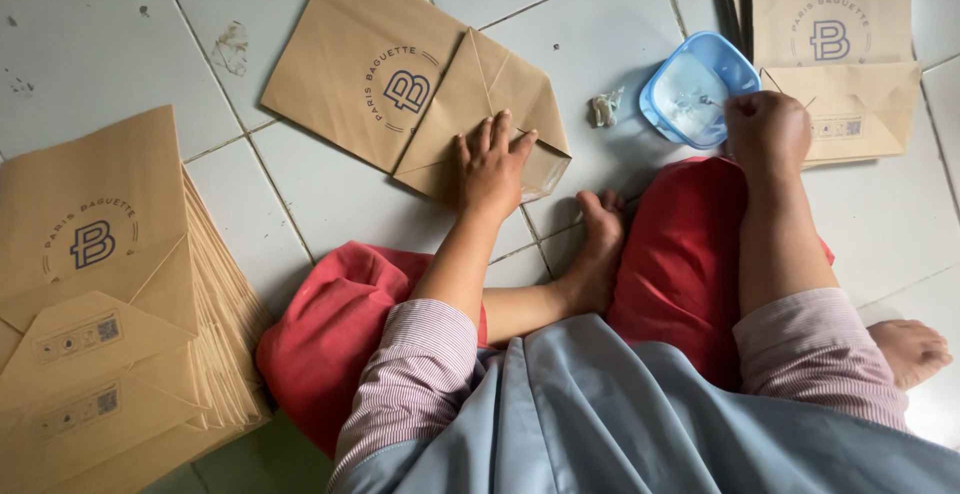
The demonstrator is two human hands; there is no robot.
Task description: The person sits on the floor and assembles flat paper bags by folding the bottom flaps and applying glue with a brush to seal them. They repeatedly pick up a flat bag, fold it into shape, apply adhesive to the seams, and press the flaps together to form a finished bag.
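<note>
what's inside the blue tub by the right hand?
The blue tub shows a pale, whitish, glossy lining or contents and a thin stick that the right hand dips in. What the substance is cannot be told; the hand covers the tub's right edge.

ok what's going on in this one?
A person sits cross-legged on a tiled floor among brown paper bags. The left hand presses flat on the folded bottom of one bag lying in front. The right hand is closed around a thin stick at the edge of a small blue tub. A stack of flat bags lies to the left; more bags lie beyond the right hand.
</note>
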